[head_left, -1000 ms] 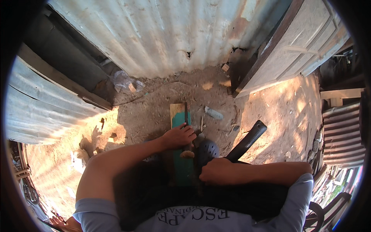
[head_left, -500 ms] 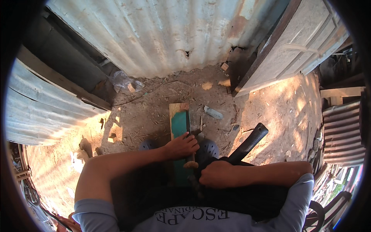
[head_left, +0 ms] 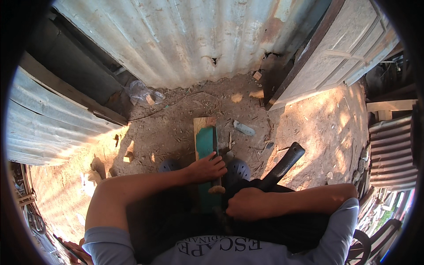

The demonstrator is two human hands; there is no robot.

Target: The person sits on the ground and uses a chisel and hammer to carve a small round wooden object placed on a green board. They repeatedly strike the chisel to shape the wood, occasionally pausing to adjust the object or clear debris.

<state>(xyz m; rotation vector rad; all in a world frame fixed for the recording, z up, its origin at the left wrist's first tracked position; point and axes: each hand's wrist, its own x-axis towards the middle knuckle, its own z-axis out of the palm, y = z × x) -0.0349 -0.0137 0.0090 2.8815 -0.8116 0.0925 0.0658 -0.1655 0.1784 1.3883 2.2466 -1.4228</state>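
A board painted green [head_left: 205, 139], with a bare wood end, points away from me between my feet. Over its right edge, my left hand [head_left: 207, 168] curls its fingers round a narrow chisel-like tool; the tool's pale, flared end [head_left: 216, 189] sticks out on my side of the hand. The rest of that tool is mostly hidden. Beside it, my right hand [head_left: 247, 203] is closed on a black-handled tool [head_left: 282, 165]. Its thick handle slants up to the right, and its other end is a dark blur near the board, too unclear to name.
Grey clogs [head_left: 237, 170] flank the board. On the dirt floor [head_left: 176, 119] lie a pale scrap [head_left: 244, 128], wood chips, a small block [head_left: 128, 157] and a clear plastic bag [head_left: 143, 93]. Corrugated metal [head_left: 176, 39] stands ahead, a panelled door [head_left: 335, 53] at right.
My right hand and the black-handled tool have come slightly down toward me. The left hand and the green board stay nearly where they were.
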